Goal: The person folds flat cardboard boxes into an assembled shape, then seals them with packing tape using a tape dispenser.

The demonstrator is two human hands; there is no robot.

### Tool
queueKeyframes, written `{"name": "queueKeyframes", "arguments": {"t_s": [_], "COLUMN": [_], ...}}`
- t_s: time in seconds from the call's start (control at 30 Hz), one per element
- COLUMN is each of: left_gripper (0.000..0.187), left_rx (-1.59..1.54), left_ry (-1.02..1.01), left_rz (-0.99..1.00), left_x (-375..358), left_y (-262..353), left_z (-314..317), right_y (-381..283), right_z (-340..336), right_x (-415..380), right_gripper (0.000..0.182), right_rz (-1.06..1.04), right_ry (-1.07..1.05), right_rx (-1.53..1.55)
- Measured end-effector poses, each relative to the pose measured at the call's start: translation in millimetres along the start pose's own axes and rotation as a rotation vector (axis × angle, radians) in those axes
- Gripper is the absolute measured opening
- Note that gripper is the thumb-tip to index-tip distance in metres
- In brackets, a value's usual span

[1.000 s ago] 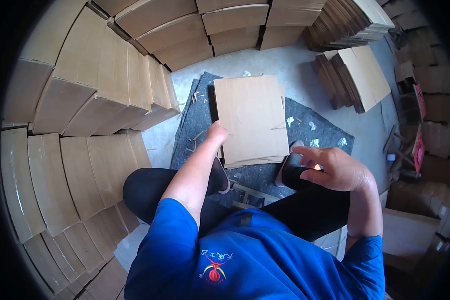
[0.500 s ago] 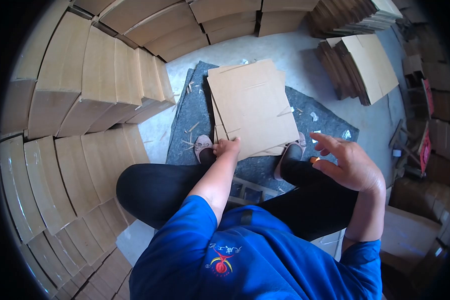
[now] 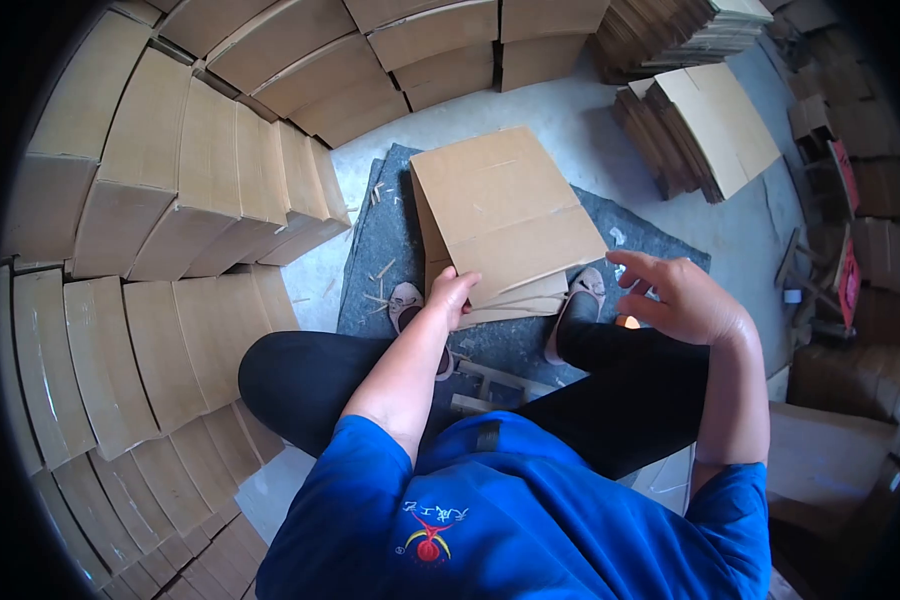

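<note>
My left hand (image 3: 452, 295) grips the near left corner of a flat cardboard sheet (image 3: 515, 215), thumb on top. That near edge is raised above more flat cardboard pieces (image 3: 530, 300) lying beneath it, between my feet. To the right, my right hand (image 3: 675, 293) hovers in the air with its fingers apart and curved, holding nothing, just beyond the sheet's right corner.
A dark grey mat (image 3: 370, 240) with scraps lies under the cardboard. Stacked boxes (image 3: 210, 180) rise at the left and along the back. A leaning stack of flat cardboard (image 3: 720, 130) stands at the back right. A low frame (image 3: 500, 385) is between my legs.
My left hand has lifted the near edge of the top sheet, which now sits tilted and turned. My right hand has moved slightly up in the view, still off the cardboard.
</note>
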State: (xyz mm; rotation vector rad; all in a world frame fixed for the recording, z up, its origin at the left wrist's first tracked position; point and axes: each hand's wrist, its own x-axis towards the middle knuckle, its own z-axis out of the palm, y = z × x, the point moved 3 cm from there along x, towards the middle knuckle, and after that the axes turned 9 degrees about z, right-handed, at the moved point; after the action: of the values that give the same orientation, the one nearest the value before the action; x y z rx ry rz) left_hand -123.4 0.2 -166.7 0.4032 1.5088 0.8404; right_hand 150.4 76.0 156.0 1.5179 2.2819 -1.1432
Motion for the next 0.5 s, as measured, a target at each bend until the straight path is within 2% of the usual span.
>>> {"name": "queueKeyframes", "arguments": {"t_s": [0.07,0.13,0.2,0.23,0.3,0.33,0.4,0.5], "left_gripper": [0.018,0.018,0.035,0.048,0.069,0.073,0.077,0.078], "left_rx": [0.047,0.076,0.289,0.381,0.58,0.682,0.778,0.819], "left_ry": [0.017,-0.009,0.053,0.023,0.011,-0.002,-0.033,-0.086], "left_rz": [0.18,0.361,0.642,0.834,0.832,0.849,0.817,0.768], "left_x": [-32,-71,-99,-130,-169,-173,-182,-188], "left_y": [56,101,108,120,121,110,96,84], "left_z": [7,18,26,34,44,45,51,57], "right_y": [-6,-10,-34,-44,-54,-55,-51,-35], "right_z": [0,6,9,12,23,33,55,87], "right_x": [6,15,20,24,40,54,87,124], "right_gripper": [0.052,0.051,0.053,0.053,0.054,0.055,0.059,0.061], "right_rz": [0.137,0.048,0.038,0.018,-0.009,-0.017,0.076,0.19], "right_ry": [-0.139,-0.07,-0.05,-0.053,-0.028,-0.001,0.077,-0.011], "right_rx": [0.046,-0.114,-0.231,-0.215,-0.168,-0.138,-0.044,0.24]}}
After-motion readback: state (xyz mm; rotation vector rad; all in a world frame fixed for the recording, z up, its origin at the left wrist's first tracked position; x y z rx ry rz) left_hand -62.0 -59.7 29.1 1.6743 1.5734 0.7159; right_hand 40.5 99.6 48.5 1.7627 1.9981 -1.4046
